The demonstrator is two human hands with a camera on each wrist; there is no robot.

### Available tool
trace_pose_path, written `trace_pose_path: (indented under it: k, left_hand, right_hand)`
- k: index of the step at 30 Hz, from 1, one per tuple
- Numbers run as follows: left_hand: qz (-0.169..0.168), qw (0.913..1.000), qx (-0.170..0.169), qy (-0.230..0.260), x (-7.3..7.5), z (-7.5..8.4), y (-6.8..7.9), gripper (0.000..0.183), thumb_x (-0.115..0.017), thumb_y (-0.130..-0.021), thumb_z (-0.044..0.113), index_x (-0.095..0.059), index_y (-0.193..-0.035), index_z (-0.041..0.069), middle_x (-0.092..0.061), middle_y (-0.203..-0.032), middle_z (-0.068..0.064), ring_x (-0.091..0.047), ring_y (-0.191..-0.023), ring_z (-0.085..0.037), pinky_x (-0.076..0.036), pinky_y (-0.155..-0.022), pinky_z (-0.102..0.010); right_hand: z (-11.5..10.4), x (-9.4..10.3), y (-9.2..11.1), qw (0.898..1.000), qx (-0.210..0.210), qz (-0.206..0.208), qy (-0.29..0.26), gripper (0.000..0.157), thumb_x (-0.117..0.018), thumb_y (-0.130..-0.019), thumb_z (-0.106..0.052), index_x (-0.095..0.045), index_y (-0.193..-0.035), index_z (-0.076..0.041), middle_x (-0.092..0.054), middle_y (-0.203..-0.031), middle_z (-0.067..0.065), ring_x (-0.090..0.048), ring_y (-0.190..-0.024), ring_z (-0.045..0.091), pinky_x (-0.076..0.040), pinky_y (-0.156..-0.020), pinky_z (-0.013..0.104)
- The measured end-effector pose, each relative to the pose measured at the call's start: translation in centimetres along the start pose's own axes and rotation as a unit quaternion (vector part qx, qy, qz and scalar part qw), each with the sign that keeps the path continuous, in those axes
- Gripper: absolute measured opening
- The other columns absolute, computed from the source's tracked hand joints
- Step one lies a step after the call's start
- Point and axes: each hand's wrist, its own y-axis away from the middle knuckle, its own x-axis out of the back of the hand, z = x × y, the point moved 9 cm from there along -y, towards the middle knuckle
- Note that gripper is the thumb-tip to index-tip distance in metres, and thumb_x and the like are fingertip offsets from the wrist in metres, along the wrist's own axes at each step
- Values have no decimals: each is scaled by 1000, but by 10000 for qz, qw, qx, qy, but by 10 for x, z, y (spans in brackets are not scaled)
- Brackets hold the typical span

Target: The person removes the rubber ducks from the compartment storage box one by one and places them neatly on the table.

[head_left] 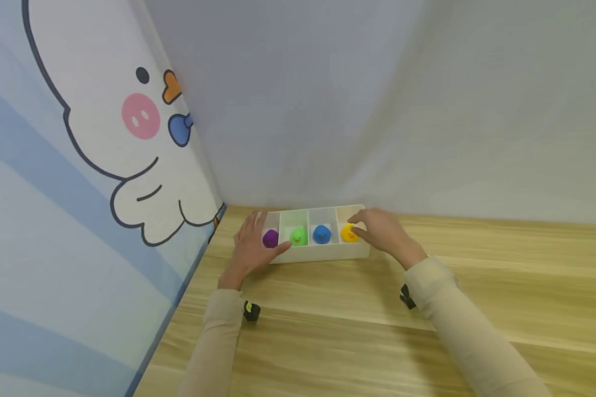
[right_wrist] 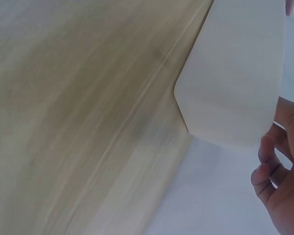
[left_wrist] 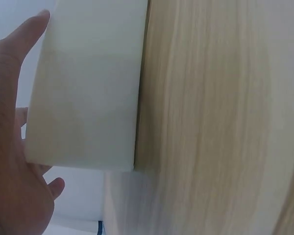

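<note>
A white box (head_left: 318, 253) with several compartments stands by the wall. From left to right it holds a purple toy (head_left: 270, 239), a green toy duck (head_left: 298, 237), a blue toy duck (head_left: 322, 235) and a yellow toy duck (head_left: 348, 234). My left hand (head_left: 252, 245) rests spread over the box's left end, thumb along the front rim. At the right end, the bent thumb and fingers of my right hand (head_left: 379, 229) reach to the yellow duck; whether they pinch it I cannot tell. Both wrist views show the box's outer wall (left_wrist: 88, 88), hiding the toys.
The box stands on a wood-grain table (head_left: 323, 309) near its far edge. Behind rises a pale wall (head_left: 298, 110); a panel with a cartoon bird (head_left: 104, 99) closes off the left side. Small black devices (head_left: 251, 311) sit at both wrists.
</note>
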Motion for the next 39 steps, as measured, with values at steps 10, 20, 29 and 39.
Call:
trace_pose_path:
  k: [10,20,29,39]
  left_hand:
    - [-565,9977,355,102,-4,-25,-3,133,-73,-75,76,6,-166,19,0,-175,-13,-4,-162,-37,-12,-124,-72]
    - [-806,9924,529,768,-3,-34,1,135,-81,-73,67,6,-166,20,-9,-174,-14,-17,-158,-43,-19,-124,-68]
    - [-768,9905,625,958,-6,-33,-2,135,-81,-73,67,6,-166,22,-11,-174,-13,-18,-157,-43,-20,-124,-68]
    - [-781,9879,802,1074,-7,-37,1,133,-82,-72,67,5,-166,27,-8,-175,-10,-16,-158,-43,-18,-123,-70]
  right_hand:
    - [0,-12,-8,9999,-9,-142,1,28,-75,-93,-18,-76,-118,-7,-76,-122,12,-71,-111,36,-60,-82,44]
    - [1,-18,-9,9989,-228,-400,-22,29,-74,-94,-18,-75,-120,-6,-74,-125,13,-69,-114,37,-59,-90,47]
    - [5,-18,-7,9985,-351,-410,27,30,-74,-93,-17,-75,-121,-6,-75,-124,13,-70,-111,37,-60,-83,44]
    - [6,-18,-6,9993,-259,-245,-69,31,-73,-95,-20,-73,-122,-4,-75,-122,14,-71,-110,37,-60,-80,45]
